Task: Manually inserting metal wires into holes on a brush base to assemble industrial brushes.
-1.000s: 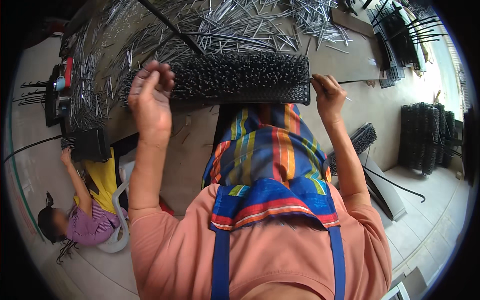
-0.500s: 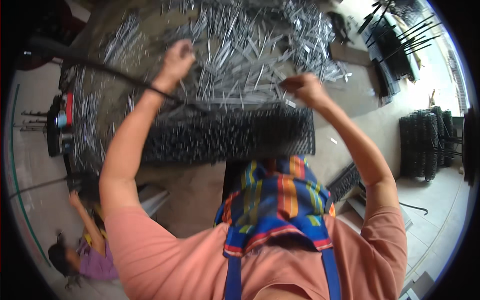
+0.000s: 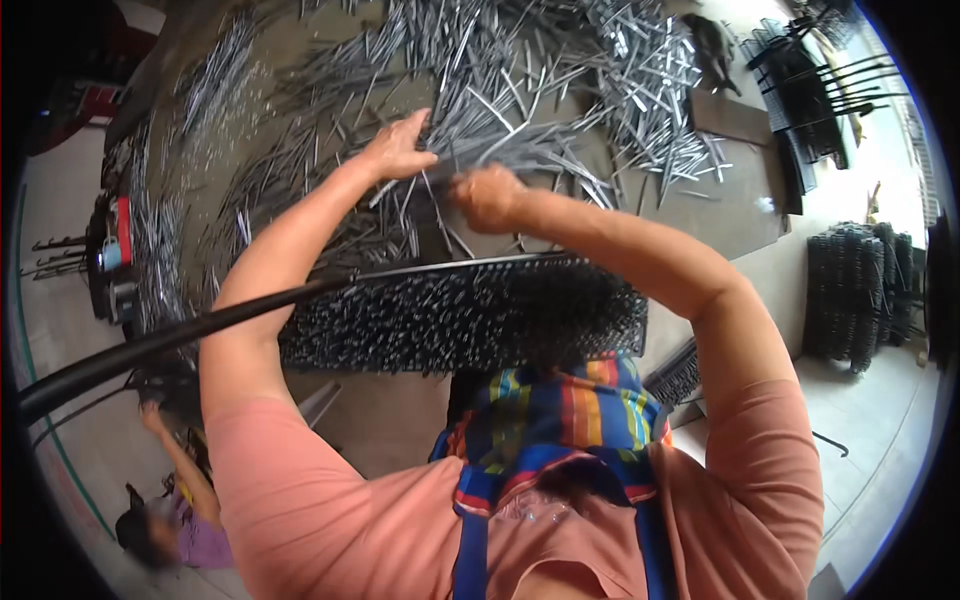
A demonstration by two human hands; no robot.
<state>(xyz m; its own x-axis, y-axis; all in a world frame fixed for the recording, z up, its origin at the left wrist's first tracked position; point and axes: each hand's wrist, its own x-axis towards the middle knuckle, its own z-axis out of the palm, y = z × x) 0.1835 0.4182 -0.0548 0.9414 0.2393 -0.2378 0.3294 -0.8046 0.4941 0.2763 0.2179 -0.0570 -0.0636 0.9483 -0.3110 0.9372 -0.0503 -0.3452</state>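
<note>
Thin silvery metal strips [image 3: 480,130] lie in loose heaps over the brown table [image 3: 350,20]. Over the near edge of the heap is my left hand [image 3: 400,150], its fingers stretched out and the thumb apart, with strips just beneath it. To its right, my right hand [image 3: 487,198] is blurred and its fingers are curled closed; what they hold, if anything, is hidden. Between the hands and my body sits a long black rack [image 3: 460,310] packed with rows of small dark prongs. A dark rod [image 3: 170,335] crosses from the left over my left forearm toward the rack.
More black racks with long rods [image 3: 815,95] stand at the far right. A stack of dark pronged racks [image 3: 850,295] is on the right-hand floor. At lower left, another person in purple [image 3: 205,535] reaches up with one arm. A brown plate [image 3: 730,118] lies at the table's right.
My right hand has swung left from the rack's right end toward my left hand. My left hand has moved slightly right and opened out. The dark rod has swung lower on the left.
</note>
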